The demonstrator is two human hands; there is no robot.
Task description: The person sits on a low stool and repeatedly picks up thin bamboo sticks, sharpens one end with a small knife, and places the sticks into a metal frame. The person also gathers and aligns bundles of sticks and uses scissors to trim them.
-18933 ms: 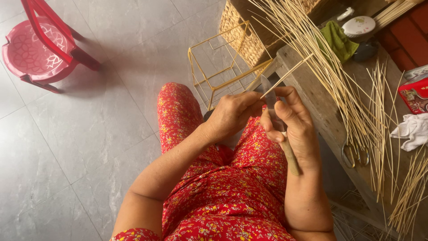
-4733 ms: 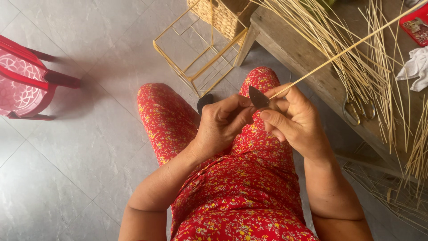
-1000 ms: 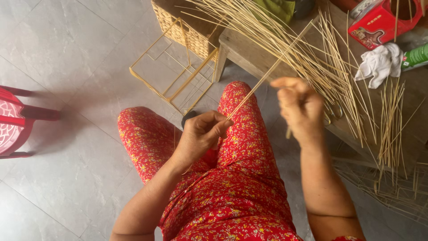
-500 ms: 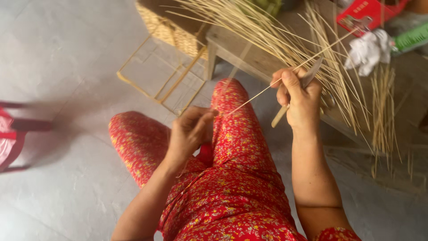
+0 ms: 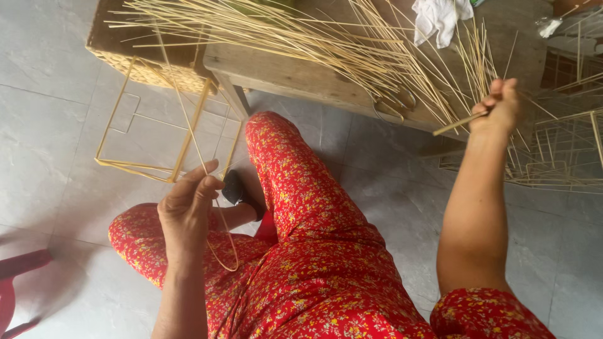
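two hands are seen far apart now, where half a second ago they were held close together over the lap with one strip stretched between them. the left hand (image 5: 188, 207) is closed around a thin bamboo strip (image 5: 200, 157), which is pinched between thumb and fingers; its free end is curled into a loop over the left thigh, and its long part is run up across the square bamboo frame (image 5: 164, 135) on the floor. the right hand (image 5: 499, 107) has been carried out to the right, up to the edge of the low wooden bench (image 5: 301, 78), and is closed on the wooden handle of a tool (image 5: 457, 123); the blade is not seen from here. from this it is judged that the strip has been parted from the tool, so that one length is finished with and the pile of loose bamboo strips (image 5: 301, 37) on the bench is being approached.

room is limited on the right: the bench edge is just beside the right hand, strips are overhung past it, and more frames (image 5: 559, 157) are stacked on the floor close under the wrist. a white cloth (image 5: 440, 16) is laid on the bench top beyond. on the left, open tile floor (image 5: 50, 125) is left between the knee, the square frame and the woven basket (image 5: 135, 63), with a red chair (image 5: 19, 276) at the picture's lower corner.
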